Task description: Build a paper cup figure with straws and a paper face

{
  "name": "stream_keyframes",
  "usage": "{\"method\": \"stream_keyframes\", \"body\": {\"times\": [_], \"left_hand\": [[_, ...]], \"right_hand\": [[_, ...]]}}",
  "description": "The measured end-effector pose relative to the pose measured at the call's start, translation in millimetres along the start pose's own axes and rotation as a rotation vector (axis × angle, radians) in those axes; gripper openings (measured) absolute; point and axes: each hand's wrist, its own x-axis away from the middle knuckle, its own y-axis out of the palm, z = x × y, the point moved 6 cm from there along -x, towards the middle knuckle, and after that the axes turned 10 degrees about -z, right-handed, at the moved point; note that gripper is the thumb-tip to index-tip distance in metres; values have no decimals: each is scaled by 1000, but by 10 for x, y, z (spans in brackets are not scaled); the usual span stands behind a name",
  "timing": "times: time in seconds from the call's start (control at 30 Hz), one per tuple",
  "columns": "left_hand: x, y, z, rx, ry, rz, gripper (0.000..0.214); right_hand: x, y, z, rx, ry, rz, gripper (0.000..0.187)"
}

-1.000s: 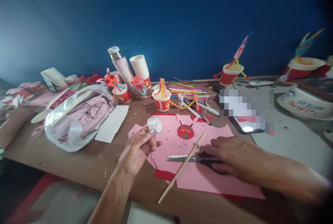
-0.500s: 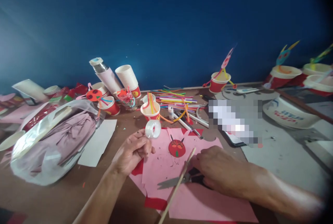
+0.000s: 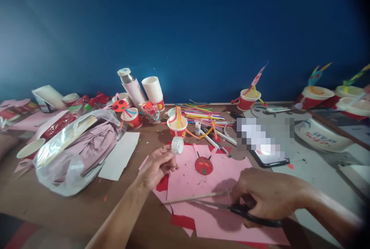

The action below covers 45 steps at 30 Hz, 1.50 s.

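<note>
My left hand is closed on a small roll of clear tape, held up just above the pink paper. My right hand grips black-handled scissors and a thin wooden stick together, both lifted slightly over the pink sheet and pointing left. A red round paper face lies on the pink paper between my hands. Red paper scraps show under the pink sheet's edges.
A red paper cup with straws stands beyond the tape. Loose coloured straws, a flask, stacked cups and a plastic bag of cloth crowd the back and left. A phone and white bowls lie to the right.
My right hand closed round the scissors and lifted them with the stick, which swung from slanted to nearly level. My left hand kept the tape roll raised. The camera view shifted.
</note>
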Motion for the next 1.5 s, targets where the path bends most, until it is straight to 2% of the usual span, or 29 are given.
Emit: {"method": "stream_keyframes", "body": {"times": [0.07,0.1,0.13,0.2,0.23,0.33,0.43,0.53,0.6,0.83,1.03,1.3,1.5], "left_hand": [[-14,-14,-37,-36,-26,-19,13],[-25,-18,-60,-51,-36,-37,13],[-39,-21,-84,-61,-44,-57,13],[-67,-31,-126,-67,-56,-93,14],[-78,-42,-140,-63,-56,-102,15],[-96,-81,-151,-26,-46,-104,17],[-89,-107,-128,18,-27,-80,17],[-80,-103,-109,37,-22,-58,21],[-81,-87,-111,44,-27,-62,24],[-77,-25,-131,59,-14,-128,16],[-53,47,-138,43,14,-167,17],[-27,121,-174,72,28,-184,28],[-18,161,-183,36,32,-234,30]], "right_hand": [[-38,94,122,-167,-9,-82,19],[-79,225,174,-307,-18,-255,23],[-122,309,225,-458,-17,-347,29],[-205,419,298,-671,-18,-448,42],[-238,439,323,-735,-24,-456,47],[-275,377,338,-803,-109,-383,59],[-260,181,277,-838,-305,-223,71],[-291,60,219,-807,-466,-131,68],[-346,59,212,-775,-509,-108,62],[-445,132,274,-809,-460,-87,59],[-479,147,201,-864,-412,-79,57],[-525,169,34,-926,-552,43,52],[-598,262,9,-1043,-541,92,49]]}}
